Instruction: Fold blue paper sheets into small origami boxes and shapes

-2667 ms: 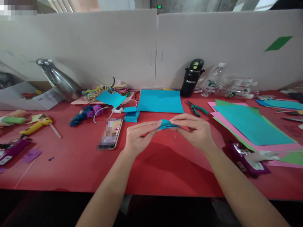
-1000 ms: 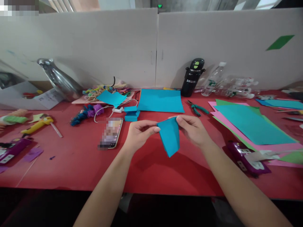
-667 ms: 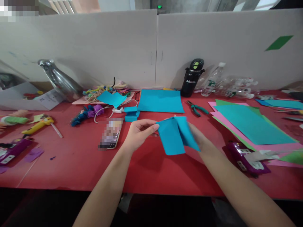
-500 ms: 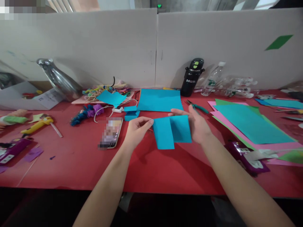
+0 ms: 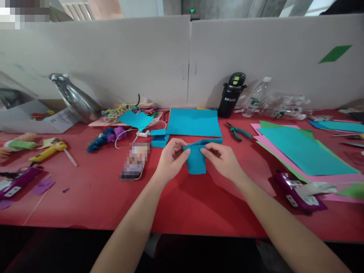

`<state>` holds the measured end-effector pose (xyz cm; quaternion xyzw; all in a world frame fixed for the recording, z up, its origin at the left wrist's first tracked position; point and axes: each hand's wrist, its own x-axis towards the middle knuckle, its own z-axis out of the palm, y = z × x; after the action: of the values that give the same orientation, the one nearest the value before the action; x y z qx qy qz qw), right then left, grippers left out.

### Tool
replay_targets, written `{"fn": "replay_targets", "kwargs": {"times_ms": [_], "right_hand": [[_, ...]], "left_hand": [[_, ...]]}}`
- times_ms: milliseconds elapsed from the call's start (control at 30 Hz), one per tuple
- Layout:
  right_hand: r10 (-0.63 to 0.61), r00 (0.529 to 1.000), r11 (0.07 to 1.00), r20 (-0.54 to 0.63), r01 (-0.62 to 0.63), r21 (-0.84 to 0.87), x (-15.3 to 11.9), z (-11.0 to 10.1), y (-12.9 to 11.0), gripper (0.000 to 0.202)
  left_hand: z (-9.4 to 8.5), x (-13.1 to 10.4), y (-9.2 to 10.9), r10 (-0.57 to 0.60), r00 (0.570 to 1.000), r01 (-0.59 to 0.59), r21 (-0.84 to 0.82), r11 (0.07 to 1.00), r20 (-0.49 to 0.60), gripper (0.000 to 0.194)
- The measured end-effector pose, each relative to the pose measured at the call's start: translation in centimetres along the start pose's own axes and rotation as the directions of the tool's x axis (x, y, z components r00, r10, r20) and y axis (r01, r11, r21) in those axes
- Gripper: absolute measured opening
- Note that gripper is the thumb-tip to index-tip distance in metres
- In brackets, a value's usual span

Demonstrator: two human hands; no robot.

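Note:
A folded piece of blue paper (image 5: 196, 162) is held up over the red table, one panel hanging towards me and another reaching back to the right. My left hand (image 5: 174, 157) pinches its upper left edge between thumb and fingers. At the upper right of the front panel, my right hand (image 5: 220, 157) grips the same paper, thumb in front. Behind the hands lies a flat blue sheet (image 5: 195, 122). A small folded blue paper piece (image 5: 159, 138) sits just beyond my left hand, and a phone (image 5: 135, 161) lies to its left.
Green-handled pliers (image 5: 239, 132) and a stack of coloured paper (image 5: 301, 148) lie at the right, beside a purple power strip (image 5: 300, 191). A black bottle (image 5: 231, 94) stands by the white partition (image 5: 113, 57). A yellow glue gun (image 5: 49, 151) lies left.
My right hand has moved from behind the paper's right panel to pinch the front panel's upper right. The right panel has swung back, and the paper now shows narrower.

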<state>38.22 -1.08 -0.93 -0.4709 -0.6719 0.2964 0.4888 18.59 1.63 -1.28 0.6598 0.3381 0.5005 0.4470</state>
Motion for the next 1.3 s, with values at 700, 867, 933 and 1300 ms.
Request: {"fn": "replay_targets", "kwargs": {"times_ms": [700,867,933,1300], "right_hand": [[0.023,1.000,0.998,-0.009,-0.024,-0.051,0.0,-1.7,-1.0,0.023],[0.068,0.998,0.998,0.016,-0.068,0.008,0.0,-1.7,-1.3,0.021],[0.073,0.997,0.997,0.018,-0.073,0.015,0.0,-1.8,-1.3,0.020],[0.079,0.997,0.997,-0.018,-0.079,0.022,-0.1,-1.3,-0.7,0.014]], "left_hand": [[-0.3,0.0,-0.1,-0.044,0.999,0.044,0.015,0.999,0.005,0.028],[-0.3,0.1,0.0,-0.036,0.999,0.036,0.027,0.999,0.000,0.028],[-0.3,0.0,0.0,-0.032,0.999,0.032,0.020,0.999,0.001,0.026],[-0.2,-0.1,-0.2,-0.036,0.999,0.036,0.046,0.998,0.009,0.024]]}}
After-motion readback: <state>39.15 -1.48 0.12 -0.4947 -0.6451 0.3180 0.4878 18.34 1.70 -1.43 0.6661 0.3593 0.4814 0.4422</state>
